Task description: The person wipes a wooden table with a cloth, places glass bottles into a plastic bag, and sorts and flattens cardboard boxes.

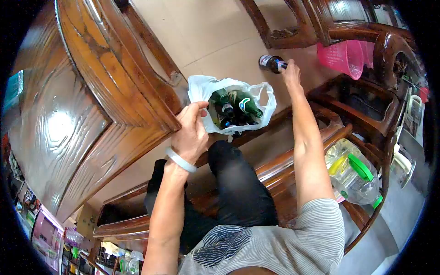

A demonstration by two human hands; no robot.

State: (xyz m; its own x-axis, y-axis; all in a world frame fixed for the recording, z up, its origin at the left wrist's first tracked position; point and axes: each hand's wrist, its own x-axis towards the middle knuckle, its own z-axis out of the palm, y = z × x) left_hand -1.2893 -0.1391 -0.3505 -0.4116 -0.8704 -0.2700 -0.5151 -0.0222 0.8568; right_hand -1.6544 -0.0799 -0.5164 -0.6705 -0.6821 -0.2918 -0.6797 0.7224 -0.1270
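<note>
A white plastic bag [200, 85] stands open on the floor in front of my knees, with several green and dark glass bottles [247, 104] inside. My left hand [191, 130] pinches the bag's left rim and wears a pale band at the wrist. Off to the right, my right hand [290, 73] has its fingers closed round the neck of a brown glass bottle [270, 63]. That bottle has a white label and lies tilted, its base pointing left. Whether it touches the floor, I cannot tell.
A glossy wooden table [87, 114] fills the left side. I sit on a wooden bench [275, 176]. A pink plastic basket [343, 57] is at the upper right by wooden chair legs. A clear plastic jug with a green handle [360, 169] lies at my right.
</note>
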